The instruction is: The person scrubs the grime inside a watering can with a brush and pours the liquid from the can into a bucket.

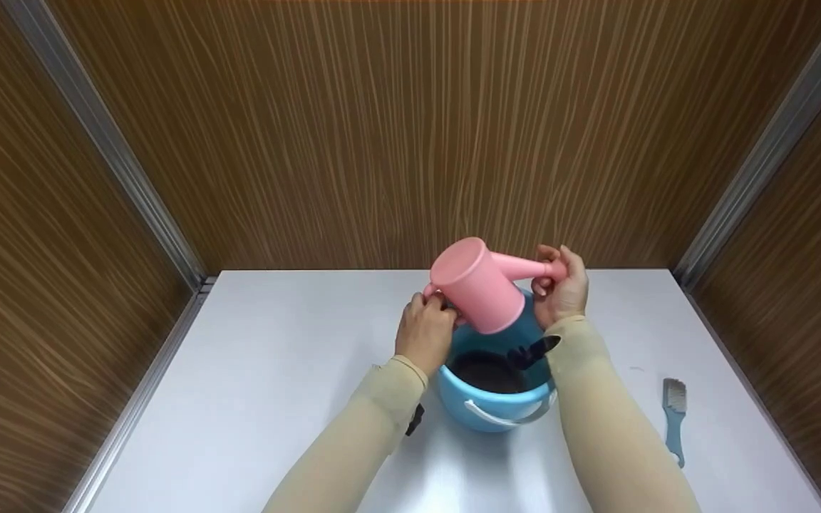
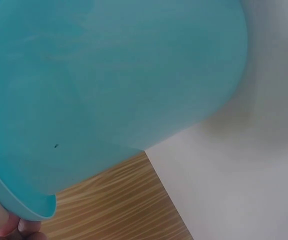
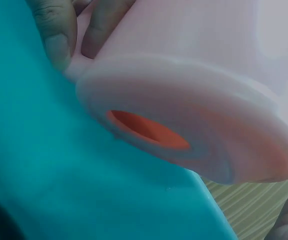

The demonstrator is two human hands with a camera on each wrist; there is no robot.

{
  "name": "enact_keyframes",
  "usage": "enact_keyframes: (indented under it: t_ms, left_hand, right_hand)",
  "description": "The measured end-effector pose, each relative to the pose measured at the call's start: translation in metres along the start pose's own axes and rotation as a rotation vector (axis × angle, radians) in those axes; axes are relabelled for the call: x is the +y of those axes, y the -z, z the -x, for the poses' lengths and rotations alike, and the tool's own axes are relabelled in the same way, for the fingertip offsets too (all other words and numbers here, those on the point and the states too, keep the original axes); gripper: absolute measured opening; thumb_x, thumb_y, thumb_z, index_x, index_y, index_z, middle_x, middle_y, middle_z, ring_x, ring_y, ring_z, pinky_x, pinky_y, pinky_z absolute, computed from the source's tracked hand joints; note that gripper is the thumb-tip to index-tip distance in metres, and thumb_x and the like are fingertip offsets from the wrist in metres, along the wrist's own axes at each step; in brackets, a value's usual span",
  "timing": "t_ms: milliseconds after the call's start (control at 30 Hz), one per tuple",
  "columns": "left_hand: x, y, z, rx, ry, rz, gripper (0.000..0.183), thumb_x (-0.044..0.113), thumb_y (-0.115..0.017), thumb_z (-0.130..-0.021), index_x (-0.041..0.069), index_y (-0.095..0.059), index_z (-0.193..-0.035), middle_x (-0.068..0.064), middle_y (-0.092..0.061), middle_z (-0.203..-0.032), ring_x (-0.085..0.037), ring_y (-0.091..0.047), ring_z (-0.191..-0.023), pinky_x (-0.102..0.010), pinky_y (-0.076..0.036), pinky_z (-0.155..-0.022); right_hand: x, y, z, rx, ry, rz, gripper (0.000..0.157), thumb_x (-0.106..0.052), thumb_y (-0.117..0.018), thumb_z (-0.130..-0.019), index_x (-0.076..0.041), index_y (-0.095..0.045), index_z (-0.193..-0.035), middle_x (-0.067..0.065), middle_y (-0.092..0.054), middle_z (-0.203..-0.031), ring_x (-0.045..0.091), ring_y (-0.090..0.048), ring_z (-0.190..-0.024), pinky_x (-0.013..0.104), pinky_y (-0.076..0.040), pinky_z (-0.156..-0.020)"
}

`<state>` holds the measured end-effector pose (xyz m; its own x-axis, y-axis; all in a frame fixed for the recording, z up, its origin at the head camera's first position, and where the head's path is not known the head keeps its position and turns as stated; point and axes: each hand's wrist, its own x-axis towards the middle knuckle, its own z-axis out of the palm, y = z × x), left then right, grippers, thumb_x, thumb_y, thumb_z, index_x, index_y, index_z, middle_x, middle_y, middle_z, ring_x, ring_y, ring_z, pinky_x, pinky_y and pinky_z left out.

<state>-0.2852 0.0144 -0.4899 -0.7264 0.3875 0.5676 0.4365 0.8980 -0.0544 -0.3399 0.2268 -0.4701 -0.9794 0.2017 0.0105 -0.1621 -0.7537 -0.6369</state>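
Note:
A pink watering can (image 1: pixel 482 288) is tipped over a light blue bucket (image 1: pixel 492 406), its bottom raised and its top opening facing down. My left hand (image 1: pixel 426 331) grips the can's handle; in the right wrist view its fingers (image 3: pixel 59 47) curl round that handle beside the top. The right hand (image 1: pixel 564 292) holds the end of the spout, fingers bent round it. A dark patch shows inside the bucket; whether it is liquid I cannot tell. Much of the left wrist view is filled by the bucket's outer wall (image 2: pixel 134 75).
On the white table (image 1: pixel 275 370), right of the right forearm, lies a brush (image 1: pixel 674 420) with a blue handle. Wood-patterned panels (image 1: pixel 382 142) stand behind and on both sides. The bucket's white handle (image 1: pixel 503 420) hangs at its front. A black wrist camera (image 1: pixel 535 353) overhangs the bucket.

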Motion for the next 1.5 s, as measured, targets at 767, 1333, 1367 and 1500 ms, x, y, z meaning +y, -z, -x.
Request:
enact_keyframes:
  t_ms: [767,1333,1367,1500]
  left_hand:
    - [-0.0008,-0.001,0.0003,0.007,-0.013,-0.021,0.018,0.031,-0.062,-0.085,0.017,-0.074,-0.085,-0.003,-0.061,-0.085,-0.023,-0.047,-0.067,-0.033,-0.043,-0.059]
    - [0.0003,0.0011,-0.0003,-0.018,-0.002,-0.009,0.02,0.03,-0.06,-0.087,0.017,-0.074,-0.089,-0.003,-0.062,-0.089,-0.022,-0.048,-0.069,-0.033,-0.044,-0.061]
    - [0.0004,0.0012,-0.0003,-0.018,-0.002,-0.006,0.02,0.03,-0.06,-0.087,0.017,-0.074,-0.09,-0.003,-0.062,-0.09,-0.022,-0.048,-0.069,-0.033,-0.044,-0.061]
    - [0.0002,0.0015,-0.0005,-0.012,-0.002,-0.001,0.019,0.03,-0.061,-0.086,0.017,-0.074,-0.091,-0.003,-0.062,-0.09,-0.022,-0.047,-0.069,-0.033,-0.044,-0.062]
  right_hand:
    - [0.0015,0.0007,-0.0005,0.001,0.009,-0.033,0.033,-0.025,-0.045,-0.091,0.0,-0.064,-0.081,0.003,-0.053,-0.069,0.009,-0.033,-0.044,0.019,-0.025,-0.037]
    - [0.0004,0.0006,-0.001,-0.003,0.008,-0.035,0.032,-0.023,-0.045,-0.091,0.0,-0.063,-0.08,0.004,-0.054,-0.069,0.008,-0.033,-0.043,0.019,-0.024,-0.037]
    - [0.0003,0.0006,-0.0011,-0.003,0.008,-0.037,0.032,-0.023,-0.045,-0.091,0.0,-0.063,-0.079,0.004,-0.054,-0.07,0.008,-0.033,-0.043,0.019,-0.024,-0.037]
    - [0.0002,0.0002,-0.0014,-0.001,0.006,-0.039,0.033,-0.023,-0.044,-0.091,0.001,-0.063,-0.079,0.004,-0.053,-0.069,0.008,-0.033,-0.043,0.019,-0.024,-0.037]
